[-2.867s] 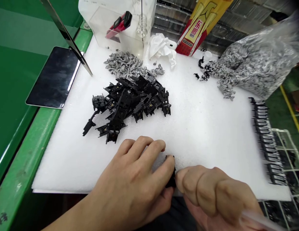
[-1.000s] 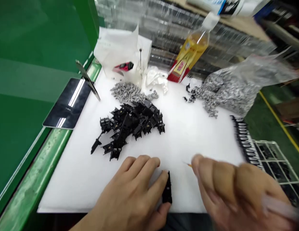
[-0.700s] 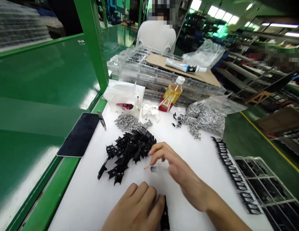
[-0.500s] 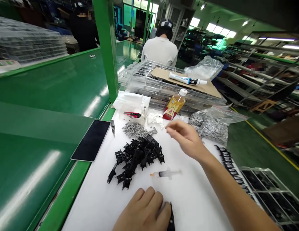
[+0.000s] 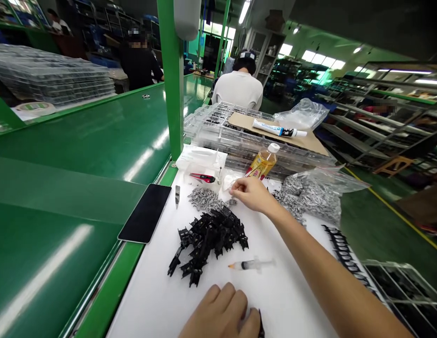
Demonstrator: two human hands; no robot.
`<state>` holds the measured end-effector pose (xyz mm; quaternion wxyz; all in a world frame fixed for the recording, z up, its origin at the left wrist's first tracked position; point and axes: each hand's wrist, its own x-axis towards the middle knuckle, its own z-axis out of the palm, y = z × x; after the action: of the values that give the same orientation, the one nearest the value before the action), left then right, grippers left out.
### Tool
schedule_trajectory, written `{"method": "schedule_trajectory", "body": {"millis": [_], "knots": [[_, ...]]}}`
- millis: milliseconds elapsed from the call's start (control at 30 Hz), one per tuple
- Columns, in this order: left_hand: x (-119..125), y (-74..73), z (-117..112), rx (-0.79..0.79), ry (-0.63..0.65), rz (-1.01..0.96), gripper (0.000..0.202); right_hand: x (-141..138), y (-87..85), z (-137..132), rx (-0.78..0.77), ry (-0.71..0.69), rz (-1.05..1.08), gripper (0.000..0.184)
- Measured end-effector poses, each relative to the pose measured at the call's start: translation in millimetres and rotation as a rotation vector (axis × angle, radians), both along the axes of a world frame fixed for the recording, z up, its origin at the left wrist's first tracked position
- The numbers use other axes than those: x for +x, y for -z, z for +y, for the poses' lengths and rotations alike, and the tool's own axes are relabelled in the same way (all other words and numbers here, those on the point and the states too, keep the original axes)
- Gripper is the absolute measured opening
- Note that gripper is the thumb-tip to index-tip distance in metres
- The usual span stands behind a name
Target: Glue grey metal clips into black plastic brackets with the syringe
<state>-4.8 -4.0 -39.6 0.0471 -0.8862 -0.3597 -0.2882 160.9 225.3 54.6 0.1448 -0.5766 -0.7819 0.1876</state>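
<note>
At the bottom, my left hand (image 5: 221,312) is closed around a black plastic part (image 5: 261,324), most of it hidden under the fingers. My right hand (image 5: 251,193) reaches across the white table, thumb and fingertips pinched at a crumpled white tissue (image 5: 226,184). Just left of those fingertips lies a heap of small grey metal pieces (image 5: 204,199). A pile of black plastic parts (image 5: 211,237) sits between my two hands. Beside that pile rests a syringe (image 5: 251,265) with an orange tip.
A phone (image 5: 146,213) and a blade (image 5: 178,196) lie at left, a red cutter (image 5: 202,177) further back. Behind my right hand stand a drink bottle (image 5: 263,162) and stacked clear trays (image 5: 221,136) with a glue tube (image 5: 274,128). Bagged grey pieces (image 5: 317,197) lie right.
My right hand has moved left and closed its fingers at the tissue. My left hand keeps its hold on the black part. The whole view has shifted slightly.
</note>
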Motion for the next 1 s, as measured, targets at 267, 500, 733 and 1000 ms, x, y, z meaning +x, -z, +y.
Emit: {"method": "schedule_trajectory", "body": {"millis": [267, 500, 733, 1000], "knots": [[1.7, -9.0, -2.3, -0.053, 0.007, 0.010, 0.013, 85.9, -10.1, -172.0, 0.050, -0.078, 0.136, 0.024], [-1.6, -17.9, -3.0, -0.249, 0.084, -0.095, 0.033, 83.1, 47.0, -235.7, 0.030, 0.161, 0.255, 0.014], [-2.3, -31.8, -6.6, -0.426, 0.061, -0.063, 0.034, 95.4, 46.4, -234.3, 0.014, 0.139, 0.303, 0.011], [-5.6, -39.4, -3.4, -0.596, 0.099, -0.035, 0.030, 77.9, 30.8, -247.7, 0.046, 0.005, 0.388, 0.012]]}}
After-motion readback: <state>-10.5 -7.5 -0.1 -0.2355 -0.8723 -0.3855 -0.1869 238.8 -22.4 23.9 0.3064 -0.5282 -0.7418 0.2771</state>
